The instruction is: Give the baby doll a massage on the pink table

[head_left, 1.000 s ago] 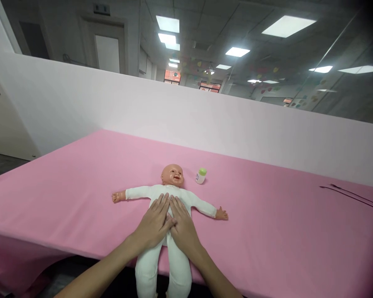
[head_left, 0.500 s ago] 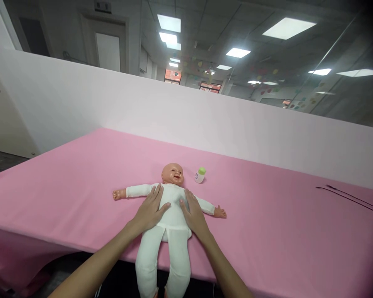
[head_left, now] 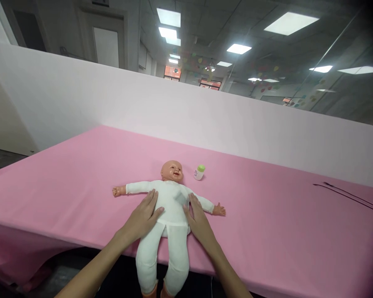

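A baby doll [head_left: 172, 205] in a white cloth body lies on its back, arms spread wide and head toward the wall. Its legs reach over the table's near edge. My left hand [head_left: 144, 213] rests against the doll's side on the left, fingers straight and thumb apart on the belly. On the other side, my right hand [head_left: 199, 217] lies along the torso with its fingers stretched out. Neither hand is wrapped round anything. A greyish patch marks the chest near my right fingertips. Beyond the doll's shoulder stands a small white bottle with a green cap [head_left: 199, 172].
A pink cloth [head_left: 267, 231] covers the table. Two thin black cables [head_left: 349, 196] lie at the right. Behind the table runs a low white wall [head_left: 205, 120] with glass above it. A door [head_left: 3, 111] is at the far left.
Both hands have slid slightly outward and down the doll's torso, uncovering more of the chest. The doll and bottle have kept their places; the view has shifted a little.
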A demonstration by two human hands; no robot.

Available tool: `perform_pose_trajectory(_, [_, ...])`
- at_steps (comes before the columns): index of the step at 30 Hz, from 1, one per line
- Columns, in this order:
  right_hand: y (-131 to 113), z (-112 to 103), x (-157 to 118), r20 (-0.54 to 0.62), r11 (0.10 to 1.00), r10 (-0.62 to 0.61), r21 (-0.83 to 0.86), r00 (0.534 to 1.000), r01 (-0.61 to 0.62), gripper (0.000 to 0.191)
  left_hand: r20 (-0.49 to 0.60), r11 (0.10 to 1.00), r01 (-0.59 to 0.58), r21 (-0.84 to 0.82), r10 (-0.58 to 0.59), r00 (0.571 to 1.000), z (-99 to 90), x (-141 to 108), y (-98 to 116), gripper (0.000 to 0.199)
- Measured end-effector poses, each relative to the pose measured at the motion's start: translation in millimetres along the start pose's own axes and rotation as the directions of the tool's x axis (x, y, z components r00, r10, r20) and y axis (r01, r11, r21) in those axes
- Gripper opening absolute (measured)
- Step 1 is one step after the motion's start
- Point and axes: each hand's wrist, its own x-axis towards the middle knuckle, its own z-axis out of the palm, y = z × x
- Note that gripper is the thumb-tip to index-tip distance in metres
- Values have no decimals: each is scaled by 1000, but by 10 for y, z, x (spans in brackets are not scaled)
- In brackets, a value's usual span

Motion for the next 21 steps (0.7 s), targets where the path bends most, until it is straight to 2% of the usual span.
perform_pose_trajectory(3, [-109, 68, 61, 40, 999, -39, 31, 998, 38, 79, 23, 997, -63, 32, 63, 998, 15, 121, 92, 84])
perform_pose_trajectory(6, [-114, 106, 142, 35, 997, -77, 11, 996, 76, 78, 12, 993, -103, 66, 102, 995, 24, 258, 54, 83])
perform_pose_trajectory(11, [222, -59, 222, -44, 976, -77, -205, 996, 67, 76, -74, 970, -13, 244, 32, 997, -49, 370, -321, 76])
perform_pose_trajectory(16, [603, -304, 197, -143, 876, -165, -477, 976, 78, 69, -222, 870, 38, 492, 83, 972, -181, 291, -605, 65])
perform_pose_trajectory(19, [670, -418, 170, -133, 856, -120, -515, 984, 35, 69, -303, 829, 121, 546, 60, 951, -272, 255, -665, 66])
perform_pose_trajectory(21, [668, -502, 150, -142, 863, -69, -506, 987, -13, 69, -317, 819, 152, 554, 39, 947, -362, 246, -698, 66])
